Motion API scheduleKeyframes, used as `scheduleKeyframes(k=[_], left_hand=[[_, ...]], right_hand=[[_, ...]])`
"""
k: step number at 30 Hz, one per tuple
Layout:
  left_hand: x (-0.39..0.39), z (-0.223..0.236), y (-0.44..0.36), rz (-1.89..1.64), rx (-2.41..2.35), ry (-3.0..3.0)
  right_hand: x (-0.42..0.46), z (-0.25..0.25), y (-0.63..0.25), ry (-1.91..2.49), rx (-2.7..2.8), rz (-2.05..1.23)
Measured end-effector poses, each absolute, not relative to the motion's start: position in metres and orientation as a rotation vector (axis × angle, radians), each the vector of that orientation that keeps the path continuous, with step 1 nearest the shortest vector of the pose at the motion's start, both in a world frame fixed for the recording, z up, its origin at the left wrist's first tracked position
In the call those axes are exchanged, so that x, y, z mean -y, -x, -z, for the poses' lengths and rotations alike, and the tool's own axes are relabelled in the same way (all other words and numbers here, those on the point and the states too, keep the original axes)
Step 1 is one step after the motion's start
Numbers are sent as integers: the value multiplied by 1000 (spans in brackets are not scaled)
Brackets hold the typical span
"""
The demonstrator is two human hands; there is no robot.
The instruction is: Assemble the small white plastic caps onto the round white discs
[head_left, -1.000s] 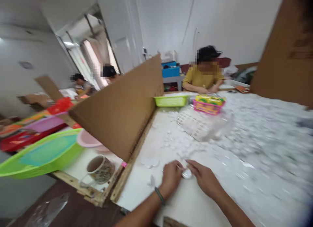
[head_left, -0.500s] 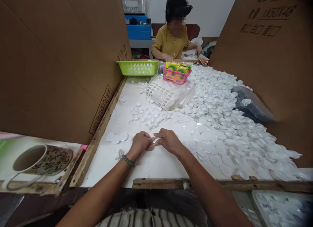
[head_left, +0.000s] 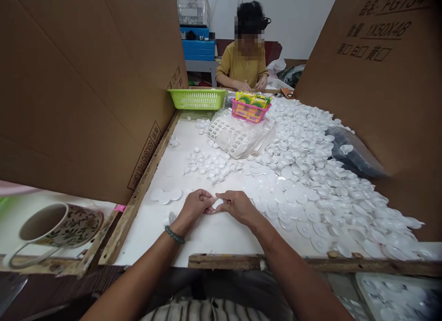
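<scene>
Between my two hands is a small white plastic disc (head_left: 217, 203), mostly covered by the fingers. My left hand (head_left: 198, 204), with a beaded bracelet on its wrist, is closed and pinches the disc's left side. On the other side my right hand (head_left: 238, 206) grips it between thumb and fingers. Left of them lie several flat white discs (head_left: 165, 196), and one small white piece (head_left: 171, 217) stands close to the left wrist. Beyond the hands is a scatter of small white knobbed parts (head_left: 214, 166). A broad heap of white discs (head_left: 300, 192) spreads to the right.
Tall cardboard walls (head_left: 86, 81) flank the white table. A plastic bag (head_left: 238, 137), a pink basket (head_left: 250, 111) with yellow boxes and a green basket (head_left: 198, 99) are at the back. A floral mug (head_left: 65, 226) stands left. Across the table sits a person in yellow (head_left: 241, 65).
My hands stay together around the disc, whose white face now shows more between the fingers. The person opposite has brought both hands together. The view has shifted slightly.
</scene>
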State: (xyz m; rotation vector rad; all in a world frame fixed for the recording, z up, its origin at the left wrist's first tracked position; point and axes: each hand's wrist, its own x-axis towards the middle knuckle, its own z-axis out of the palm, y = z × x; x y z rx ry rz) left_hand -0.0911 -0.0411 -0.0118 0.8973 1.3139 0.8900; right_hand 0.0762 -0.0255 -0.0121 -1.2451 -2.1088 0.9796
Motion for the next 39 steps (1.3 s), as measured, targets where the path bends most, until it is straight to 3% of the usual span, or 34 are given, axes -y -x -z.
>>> scheduleKeyframes(k=[15, 25, 39], left_hand=[[50, 16, 86, -913, -1396, -892], [59, 15, 83, -950, -1453, -915], [59, 6, 81, -789, -1583, -1102]], right_hand=[[22, 19, -80, 1330, 1988, -1288], [27, 16, -74, 1169, 2333, -462], [28, 14, -69, 1279, 2434, -401]])
